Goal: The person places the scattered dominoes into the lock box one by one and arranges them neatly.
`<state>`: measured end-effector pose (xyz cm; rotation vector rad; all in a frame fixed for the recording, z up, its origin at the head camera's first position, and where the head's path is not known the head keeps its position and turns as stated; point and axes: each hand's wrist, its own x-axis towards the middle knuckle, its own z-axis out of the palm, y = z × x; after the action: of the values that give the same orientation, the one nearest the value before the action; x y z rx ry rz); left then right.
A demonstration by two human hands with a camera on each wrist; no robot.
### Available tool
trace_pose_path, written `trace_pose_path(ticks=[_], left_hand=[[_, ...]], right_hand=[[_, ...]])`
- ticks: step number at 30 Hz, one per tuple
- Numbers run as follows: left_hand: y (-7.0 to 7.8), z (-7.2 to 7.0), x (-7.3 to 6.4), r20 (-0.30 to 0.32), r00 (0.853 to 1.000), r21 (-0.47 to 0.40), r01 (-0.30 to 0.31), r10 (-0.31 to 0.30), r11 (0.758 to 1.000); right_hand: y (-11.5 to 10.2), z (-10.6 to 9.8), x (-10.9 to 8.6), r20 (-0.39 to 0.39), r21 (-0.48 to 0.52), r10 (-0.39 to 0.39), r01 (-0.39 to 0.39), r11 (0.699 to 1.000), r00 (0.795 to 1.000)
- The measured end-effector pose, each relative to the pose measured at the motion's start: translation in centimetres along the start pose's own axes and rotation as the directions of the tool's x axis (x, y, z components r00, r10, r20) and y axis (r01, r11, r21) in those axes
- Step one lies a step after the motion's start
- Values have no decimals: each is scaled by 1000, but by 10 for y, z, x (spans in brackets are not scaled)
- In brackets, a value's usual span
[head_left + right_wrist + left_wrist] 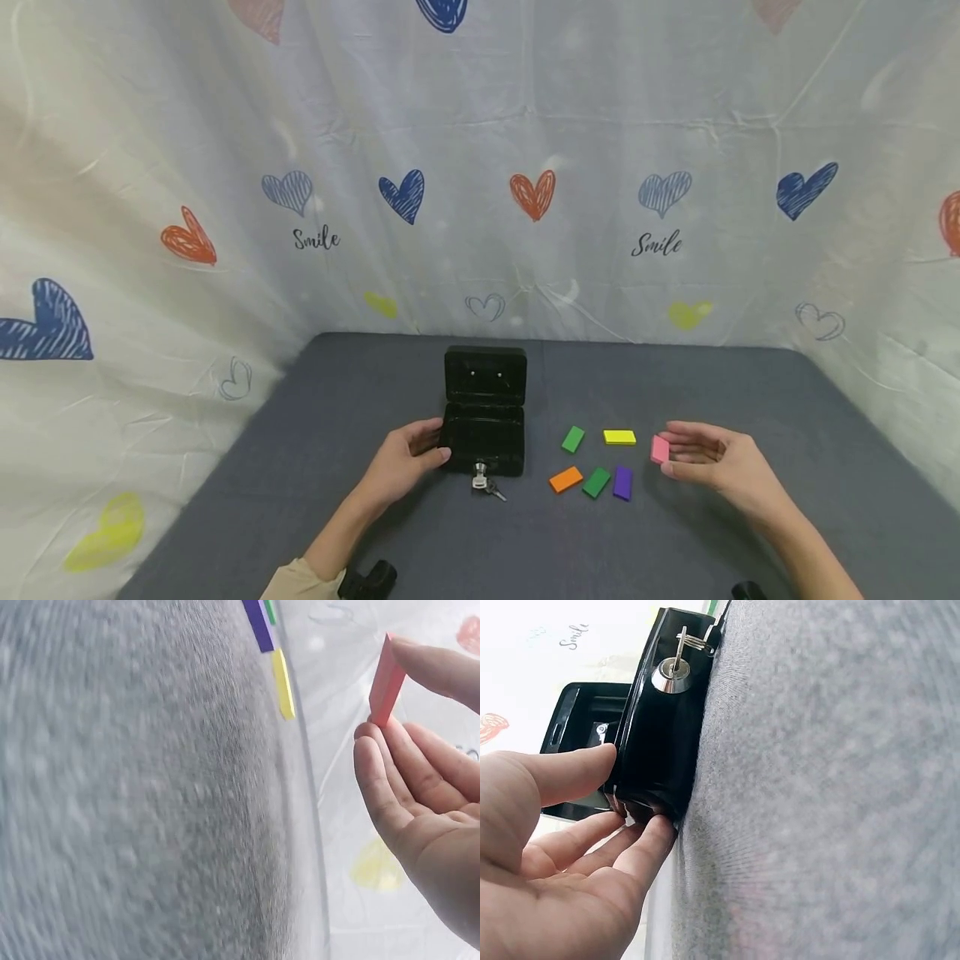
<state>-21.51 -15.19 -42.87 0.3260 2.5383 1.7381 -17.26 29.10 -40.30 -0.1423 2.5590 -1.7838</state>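
Observation:
A small black cash box stands on the table with its lid raised. My left hand rests against the box's left side, thumb near the front corner and fingertips touching the side wall, as the left wrist view shows. In the lock on the front sits a key with more keys hanging from it. My right hand pinches a pink rectangular block between thumb and fingertips, held above the table.
Between box and right hand lie a green block, a yellow one, an orange one, a second green one and a purple one. A heart-printed curtain hangs behind the grey table.

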Motion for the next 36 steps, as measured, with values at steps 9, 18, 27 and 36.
trace_pose_path(ticks=[9,18,27,36], left_hand=[[4,1,1,-10,1000,-14,-17,17,1000],[3,0,-1,-15,1000,-12,-6,6,1000],[2,0,-3,-15,1000,-5,12,-13,1000],[1,2,-1,-26,999,-3,28,-28,1000]], right_hand=[[-14,18,3,-25,8,25,-25,1000,999],[-28,43,8,-12,56,32,-32,998,999],[-37,71,14,32,80,5,-8,997,999],[-46,88,19,60,150,30,-39,988,998]])
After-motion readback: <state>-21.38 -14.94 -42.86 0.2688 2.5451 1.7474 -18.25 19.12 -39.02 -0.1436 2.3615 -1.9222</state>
